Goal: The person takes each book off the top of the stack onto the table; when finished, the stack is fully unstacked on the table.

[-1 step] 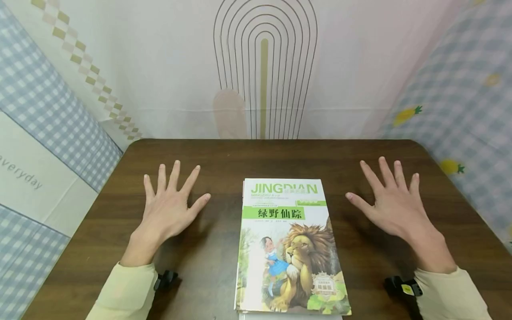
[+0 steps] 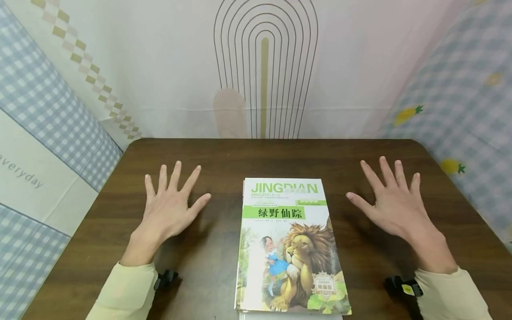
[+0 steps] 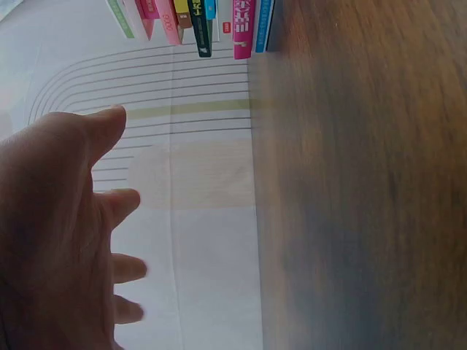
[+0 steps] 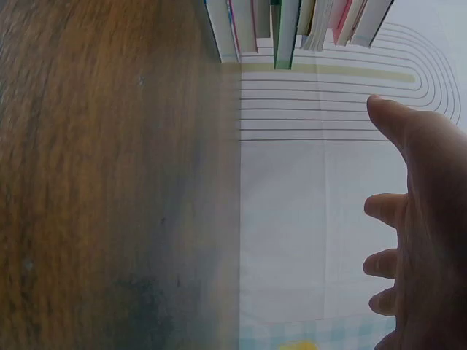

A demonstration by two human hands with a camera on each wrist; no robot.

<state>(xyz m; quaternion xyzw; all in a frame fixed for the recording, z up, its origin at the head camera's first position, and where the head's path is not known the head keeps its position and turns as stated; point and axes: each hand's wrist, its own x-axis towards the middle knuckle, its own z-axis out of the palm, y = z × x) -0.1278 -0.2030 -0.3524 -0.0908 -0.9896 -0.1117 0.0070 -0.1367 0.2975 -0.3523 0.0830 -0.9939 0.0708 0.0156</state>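
Observation:
A stack of books stands at the near middle of the brown table, topped by a storybook [image 2: 288, 249] whose cover shows a lion and a girl in blue. To its left, my left hand [image 2: 166, 213] is spread with straight fingers, holding nothing. On the other side my right hand [image 2: 400, 209] is spread the same way, also with nothing in it. Both hands are apart from the stack. The left wrist view shows several coloured spines, a pink book [image 3: 242, 29] among them. Page edges face the right wrist view, with a green-covered book [image 4: 286, 36] sticking out.
The dark wooden table [image 2: 224, 160] has rounded far corners. Behind it hangs a pale cloth [image 2: 168, 66] with an arch pattern, and blue checked cloth [image 2: 452, 111] borders the right side. A black wrist camera [image 2: 166, 280] sits at the left sleeve.

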